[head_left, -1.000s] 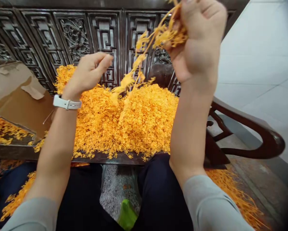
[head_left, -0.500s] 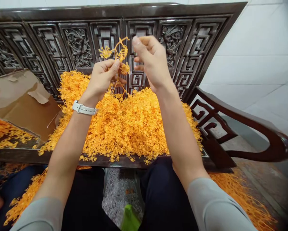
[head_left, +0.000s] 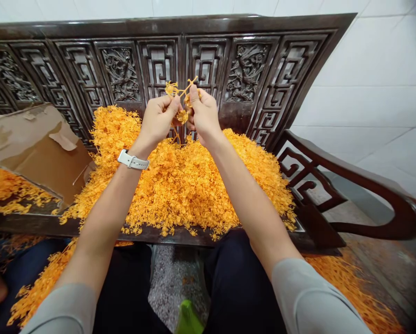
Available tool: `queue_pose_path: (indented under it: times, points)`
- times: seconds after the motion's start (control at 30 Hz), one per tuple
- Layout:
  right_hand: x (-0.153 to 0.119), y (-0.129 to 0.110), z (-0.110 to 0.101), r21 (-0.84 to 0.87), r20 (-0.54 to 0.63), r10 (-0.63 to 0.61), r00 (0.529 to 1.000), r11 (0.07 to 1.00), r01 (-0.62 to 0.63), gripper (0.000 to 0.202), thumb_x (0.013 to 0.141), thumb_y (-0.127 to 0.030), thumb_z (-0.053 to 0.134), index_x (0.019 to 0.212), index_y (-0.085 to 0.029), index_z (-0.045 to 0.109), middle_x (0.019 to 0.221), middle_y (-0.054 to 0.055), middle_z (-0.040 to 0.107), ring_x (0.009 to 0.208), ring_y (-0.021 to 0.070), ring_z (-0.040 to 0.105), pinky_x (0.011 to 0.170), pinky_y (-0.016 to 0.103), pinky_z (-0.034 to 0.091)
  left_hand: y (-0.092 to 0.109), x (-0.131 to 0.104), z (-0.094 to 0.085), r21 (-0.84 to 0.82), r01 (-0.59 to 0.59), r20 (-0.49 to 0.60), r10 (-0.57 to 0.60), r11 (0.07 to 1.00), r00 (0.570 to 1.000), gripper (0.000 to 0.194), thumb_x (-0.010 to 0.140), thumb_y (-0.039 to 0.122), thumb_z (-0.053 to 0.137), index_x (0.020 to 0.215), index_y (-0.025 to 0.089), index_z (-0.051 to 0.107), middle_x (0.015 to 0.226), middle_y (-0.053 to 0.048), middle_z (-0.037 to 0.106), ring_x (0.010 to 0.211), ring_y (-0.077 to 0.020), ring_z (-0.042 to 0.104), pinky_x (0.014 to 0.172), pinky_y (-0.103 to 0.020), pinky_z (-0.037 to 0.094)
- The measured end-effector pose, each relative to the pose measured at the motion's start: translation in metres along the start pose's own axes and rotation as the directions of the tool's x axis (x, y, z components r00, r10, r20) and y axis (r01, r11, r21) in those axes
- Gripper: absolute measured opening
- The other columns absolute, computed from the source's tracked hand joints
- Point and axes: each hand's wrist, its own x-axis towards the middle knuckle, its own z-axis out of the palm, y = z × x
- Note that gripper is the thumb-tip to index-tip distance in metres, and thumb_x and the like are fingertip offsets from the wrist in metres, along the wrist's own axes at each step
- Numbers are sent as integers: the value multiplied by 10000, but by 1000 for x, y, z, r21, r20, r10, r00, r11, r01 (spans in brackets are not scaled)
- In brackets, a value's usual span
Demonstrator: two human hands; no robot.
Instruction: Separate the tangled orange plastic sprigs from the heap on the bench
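Observation:
Up in front of the bench back, my left hand (head_left: 162, 118) pinches a branched orange plastic piece (head_left: 183, 92) with small flower-like clusters along its stems. My right hand (head_left: 205, 111) is closed on the same piece from the other side, thumb against an upper stem. One cluster shows at the upper left and another between the hands; the parts behind my fingers are hidden. Below both hands spreads a big heap of small orange flower-like pieces (head_left: 187, 185) on the bench seat. A pale watch strap (head_left: 133, 160) circles my left wrist.
A torn cardboard piece (head_left: 37, 153) stands at the left, with more orange pieces beyond it. The dark carved bench back (head_left: 242, 111) rises behind, and a curved armrest (head_left: 374, 195) juts out at right. Orange stems (head_left: 357, 292) lie on the floor. Part of another person shows at lower left.
My right hand has come down and left to the branched orange piece and closed on its upper stem. My left hand still holds the piece, now slightly lower and farther right in view.

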Motion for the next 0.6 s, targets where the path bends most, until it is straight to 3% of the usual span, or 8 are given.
queue_pose_path:
  times: [0.1, 0.2, 0.33, 0.43, 0.53, 0.6]
  points:
    - [-2, 4, 8, -112, -58, -76, 995, 991, 69, 643, 878, -885, 592, 792, -265, 443, 616, -69, 363, 563, 111, 377, 476, 240, 321, 3, 1, -5, 7, -27, -5, 27, 1000, 1000, 151, 944, 222, 816, 869, 208, 685, 761, -9, 691, 862, -204, 798, 761, -257, 629]
    - [-6, 6, 14, -145, -14, -77, 997, 987, 74, 646, 916, -876, 549, 768, -258, 438, 622, -53, 404, 564, 110, 375, 478, 247, 315, 3, 4, -12, 5, -31, 5, 31, 1000, 1000, 241, 928, 240, 839, 794, 211, 640, 729, -14, 667, 814, -194, 780, 698, -233, 594]
    - [-14, 4, 18, 47, 62, -7, 998, 999, 4, 648, 924, -878, 546, 754, -263, 434, 559, -90, 303, 477, 89, 226, 425, 241, 244, -2, 6, -10, -5, -62, 48, 62, 998, 997, 344, 941, 358, 837, 751, 212, 590, 683, -9, 597, 736, -187, 746, 621, -235, 562]
    - [-18, -1, 15, 196, 163, -21, 986, 981, -11, 681, 902, -896, 555, 708, -271, 367, 532, -111, 196, 452, 91, 109, 379, 248, 170, -3, 2, -4, -69, -63, -2, 63, 996, 998, 432, 999, 499, 745, 739, 216, 548, 663, -4, 519, 741, -186, 733, 634, -257, 575]
    - [-21, -8, 10, 315, 202, -109, 973, 948, 41, 701, 909, -899, 527, 688, -273, 303, 533, -105, 165, 446, 103, 102, 362, 254, 159, 5, 1, -4, -132, -90, -15, 89, 987, 996, 502, 1024, 587, 674, 717, 232, 496, 666, -5, 470, 757, -173, 700, 677, -273, 584]
    - [-21, -11, 3, 309, 185, -143, 972, 948, 80, 689, 918, -889, 522, 694, -273, 311, 542, -94, 199, 447, 110, 154, 365, 254, 204, 12, 4, -8, -146, -114, 33, 120, 983, 992, 523, 1038, 622, 631, 714, 245, 473, 663, -2, 438, 760, -162, 672, 716, -279, 581]
